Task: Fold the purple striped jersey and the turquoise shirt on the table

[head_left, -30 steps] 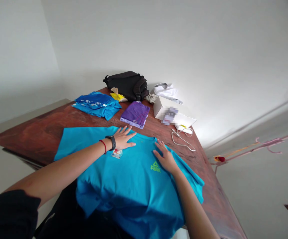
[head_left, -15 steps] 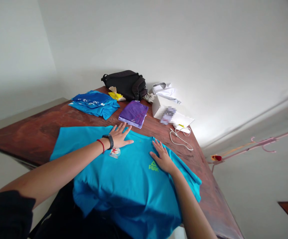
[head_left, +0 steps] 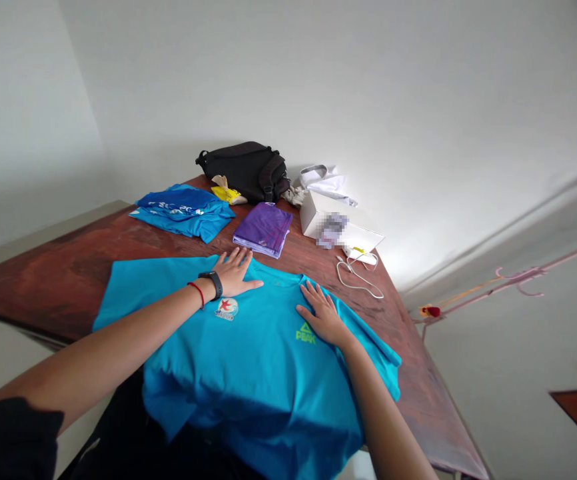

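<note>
A bright blue T-shirt [head_left: 258, 373] lies spread face up on the reddish wooden table [head_left: 58, 267], its lower part hanging over the near edge. My left hand [head_left: 233, 272] lies flat with fingers apart on the shirt's left shoulder, beside the collar; a black band and a red string sit at the wrist. My right hand [head_left: 321, 313] rests flat and open on the right shoulder, just above a green chest logo [head_left: 306, 335]. Neither hand holds anything.
Farther back lie a folded blue shirt pile [head_left: 183, 211], a folded purple garment [head_left: 263, 229], a black bag [head_left: 241, 170], a yellow item [head_left: 226, 193], a white box [head_left: 338, 223] with white cloth behind it, and a white cable [head_left: 356, 277]. Pink hangers [head_left: 513, 280] hang at the right.
Both hands stay flat on the shirt's shoulders with barely any shift. The view has drifted slightly, so everything sits a little further left in the picture.
</note>
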The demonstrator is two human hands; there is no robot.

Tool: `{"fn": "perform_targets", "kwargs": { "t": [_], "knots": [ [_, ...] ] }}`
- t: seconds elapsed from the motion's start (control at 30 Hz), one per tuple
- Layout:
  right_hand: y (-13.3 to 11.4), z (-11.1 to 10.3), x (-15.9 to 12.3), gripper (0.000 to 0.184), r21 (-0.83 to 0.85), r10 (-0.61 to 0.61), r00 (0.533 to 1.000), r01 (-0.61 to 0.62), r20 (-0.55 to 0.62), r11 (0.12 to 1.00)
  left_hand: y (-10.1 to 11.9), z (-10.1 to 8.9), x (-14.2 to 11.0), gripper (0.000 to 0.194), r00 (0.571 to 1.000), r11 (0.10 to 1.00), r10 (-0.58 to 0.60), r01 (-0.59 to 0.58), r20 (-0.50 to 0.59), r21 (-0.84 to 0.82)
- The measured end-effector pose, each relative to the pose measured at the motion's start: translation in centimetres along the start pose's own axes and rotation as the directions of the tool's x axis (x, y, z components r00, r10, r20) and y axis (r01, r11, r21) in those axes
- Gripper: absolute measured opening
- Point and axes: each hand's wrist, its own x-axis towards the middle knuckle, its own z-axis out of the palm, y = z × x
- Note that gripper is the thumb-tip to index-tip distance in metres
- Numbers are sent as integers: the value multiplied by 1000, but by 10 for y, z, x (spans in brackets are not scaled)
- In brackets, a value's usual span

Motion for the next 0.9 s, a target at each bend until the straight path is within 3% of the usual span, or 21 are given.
{"fn": "perform_targets", "kwargs": {
  "t": [0.5,0.67,0.77,0.9],
  "knots": [
    [31,-16,-6,69,176,0,1000,0,-3,984,0,-3,-2,102,1000,994,4,-4,-3,110],
    [49,-18,-6,79,135,113,993,-109,-29,985,14,-12,-11,98,985,971,170,-164,-21,173],
    [57,-15,-5,81,148,118,991,-108,-64,983,37,-22,-20,91,938,929,331,-343,102,137],
    [63,-9,-1,79,185,134,985,-112,-108,976,80,-32,-28,85,794,851,502,-524,342,-33]
  ]
}}
